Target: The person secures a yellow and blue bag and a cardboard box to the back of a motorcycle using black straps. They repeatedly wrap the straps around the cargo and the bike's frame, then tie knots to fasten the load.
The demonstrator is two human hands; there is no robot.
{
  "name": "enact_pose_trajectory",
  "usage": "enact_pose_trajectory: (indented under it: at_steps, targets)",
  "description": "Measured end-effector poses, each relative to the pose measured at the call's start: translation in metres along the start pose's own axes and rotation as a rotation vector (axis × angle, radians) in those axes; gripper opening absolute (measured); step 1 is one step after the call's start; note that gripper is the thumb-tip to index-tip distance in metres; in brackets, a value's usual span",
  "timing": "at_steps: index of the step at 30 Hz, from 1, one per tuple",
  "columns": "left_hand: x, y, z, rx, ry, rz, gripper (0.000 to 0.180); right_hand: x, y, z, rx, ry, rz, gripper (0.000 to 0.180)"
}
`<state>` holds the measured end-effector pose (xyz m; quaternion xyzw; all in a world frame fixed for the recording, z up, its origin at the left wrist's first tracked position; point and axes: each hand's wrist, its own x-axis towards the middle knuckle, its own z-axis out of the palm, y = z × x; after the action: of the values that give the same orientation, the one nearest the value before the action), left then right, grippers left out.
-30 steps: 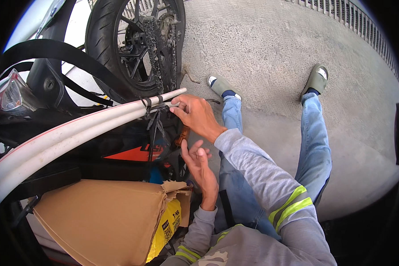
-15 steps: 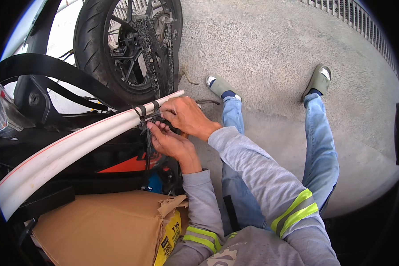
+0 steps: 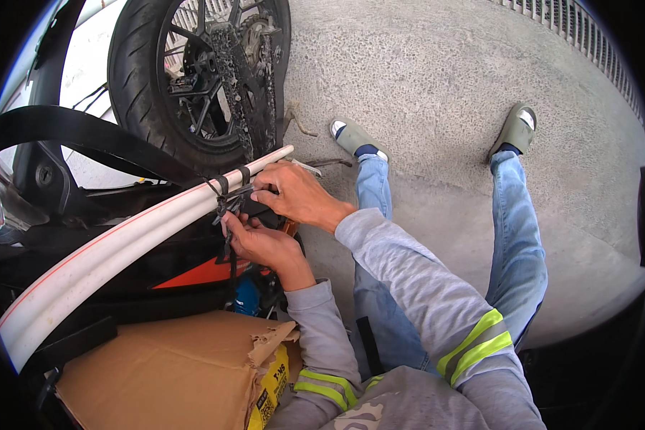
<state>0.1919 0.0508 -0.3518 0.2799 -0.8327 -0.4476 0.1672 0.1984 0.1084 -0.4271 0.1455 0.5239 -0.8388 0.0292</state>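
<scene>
White plastic pipes [image 3: 111, 252], one with a red line, lie along the side of a motorcycle and run up toward its rear wheel [image 3: 147, 72]. Black ties wrap them near the far end, and a tangle of black cord [image 3: 226, 206] hangs there. My right hand [image 3: 294, 192] pinches thin dark strands of this cord just below the pipe ends. Lower and to the left, my left hand [image 3: 265, 242] has its fingers closed around the cord tangle, thumb upward. The exact strands in each grip are partly hidden by the fingers.
A torn brown cardboard box [image 3: 158, 365] with a yellow label sits at the lower left. A wide black strap [image 3: 93, 132] arches across the motorcycle at left. My feet in green slides [image 3: 514, 132] stand on rough concrete [image 3: 423, 79]; a metal drain grate [image 3: 588, 43] lies at upper right.
My left hand has shifted a little left and down along the cord. My right hand remains by the pipe ends, its fingers more drawn together. The view has moved slightly.
</scene>
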Motion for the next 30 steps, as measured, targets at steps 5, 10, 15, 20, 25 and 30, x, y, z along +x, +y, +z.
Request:
enact_pose_trajectory:
  at_steps: [5,10,15,20,25,30]
  targets:
    - [0.001,-0.002,0.001,0.037,0.0,-0.058,0.029,-0.011,0.009,-0.01,0.242,0.097,0.277,0.017]
    - [0.0,-0.005,0.001,0.0,-0.038,-0.074,0.032,-0.017,0.016,-0.003,0.523,0.183,0.427,0.02]
    - [0.001,-0.005,-0.002,-0.096,-0.042,-0.08,0.033,-0.018,0.013,0.002,0.391,0.087,0.388,0.016]
    - [-0.002,-0.003,-0.004,-0.098,-0.034,-0.105,0.032,-0.021,0.002,0.002,-0.107,0.373,-0.094,0.017]
    - [-0.001,-0.002,-0.002,-0.026,-0.056,-0.104,0.03,-0.021,-0.005,0.0,-0.206,0.252,-0.161,0.018]
    - [0.004,-0.002,-0.001,0.058,-0.084,-0.122,0.025,-0.017,-0.006,0.002,-0.391,0.244,-0.28,0.018]
